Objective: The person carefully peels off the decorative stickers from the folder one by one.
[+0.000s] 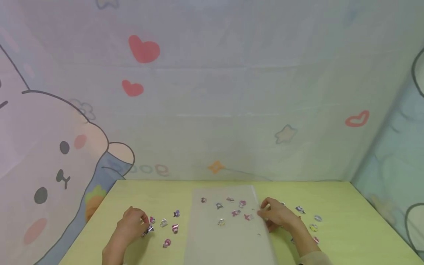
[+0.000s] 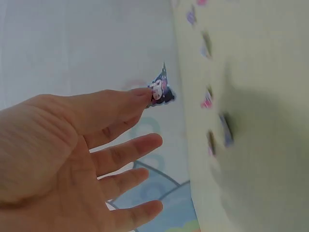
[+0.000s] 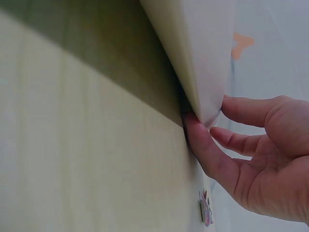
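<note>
My left hand [image 1: 131, 223] is over the left part of the table. Its thumb and index finger pinch a small dark-blue cartoon sticker [image 2: 161, 90] with a pointed top, while the other fingers stay spread. A white sheet [image 1: 225, 250] lies in the middle, with several small cartoon stickers [image 1: 236, 212] scattered on its upper half. At the sheet's right edge is my right hand [image 1: 279, 214]. It holds that edge between thumb and fingers, and in the right wrist view the lifted sheet [image 3: 205, 63] shows one finger beneath it.
Several loose stickers [image 1: 175, 228] lie on the yellow table [image 1: 159, 195] between my left hand and the sheet. More loose stickers [image 1: 313, 228] lie around my right forearm. Behind the table hangs a printed cloth [image 1: 232, 110] with hearts and a cartoon animal.
</note>
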Demonstrator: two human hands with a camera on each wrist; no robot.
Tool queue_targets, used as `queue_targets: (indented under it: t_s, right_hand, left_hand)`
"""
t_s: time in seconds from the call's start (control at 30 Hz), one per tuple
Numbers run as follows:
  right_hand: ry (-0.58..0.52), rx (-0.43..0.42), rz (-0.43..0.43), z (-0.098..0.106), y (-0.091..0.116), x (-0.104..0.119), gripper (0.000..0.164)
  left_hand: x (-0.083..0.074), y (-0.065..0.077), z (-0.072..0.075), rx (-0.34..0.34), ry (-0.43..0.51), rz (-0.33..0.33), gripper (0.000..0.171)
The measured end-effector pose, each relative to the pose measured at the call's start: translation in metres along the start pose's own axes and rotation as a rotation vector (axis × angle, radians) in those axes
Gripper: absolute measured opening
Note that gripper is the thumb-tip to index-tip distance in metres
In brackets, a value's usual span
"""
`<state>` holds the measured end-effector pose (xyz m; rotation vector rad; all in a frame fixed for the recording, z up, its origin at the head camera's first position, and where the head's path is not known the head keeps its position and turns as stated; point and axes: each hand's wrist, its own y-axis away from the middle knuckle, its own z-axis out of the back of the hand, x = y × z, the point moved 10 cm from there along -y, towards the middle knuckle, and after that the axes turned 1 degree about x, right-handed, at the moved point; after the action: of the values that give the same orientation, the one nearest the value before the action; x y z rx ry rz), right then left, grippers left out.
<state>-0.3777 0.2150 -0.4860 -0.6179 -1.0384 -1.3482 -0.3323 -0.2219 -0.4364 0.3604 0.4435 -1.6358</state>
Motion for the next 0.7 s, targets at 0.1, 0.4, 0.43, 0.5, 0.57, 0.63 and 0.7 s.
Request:
queue_targets:
  t_s: [0.1, 0.4, 0.43, 0.5, 0.57, 0.63, 0.7]
  right_hand:
    - [0.001, 0.008, -0.007, 0.000, -0.001, -0.002, 0.029]
    - [0.002, -0.014, -0.004, 0.001, -0.001, -0.003, 0.027]
    - [-0.002, -0.014, -0.005, 0.000, -0.001, -0.003, 0.026]
    - [-0.004, -0.011, -0.005, 0.000, -0.001, -0.003, 0.026]
    - [-0.008, -0.006, -0.005, -0.001, 0.000, -0.003, 0.026]
    - [-0.010, -0.005, -0.007, -0.001, 0.000, -0.003, 0.026]
    - [-0.010, 0.002, 0.000, -0.001, 0.000, -0.002, 0.027]
  left_hand:
    - [0.013, 0.003, -0.002, 0.024, -0.021, 0.006, 0.020]
    - [0.007, -0.002, -0.019, 0.045, -0.033, -0.039, 0.025]
    - [0.005, -0.002, -0.022, 0.051, -0.042, -0.039, 0.025]
    - [0.001, -0.001, -0.027, 0.058, -0.066, -0.037, 0.026]
    - [-0.001, -0.001, -0.031, 0.071, -0.094, -0.024, 0.027]
    - [-0.003, -0.002, -0.034, 0.076, -0.133, -0.022, 0.027]
    - [-0.003, -0.003, -0.037, 0.078, -0.159, -0.020, 0.028]
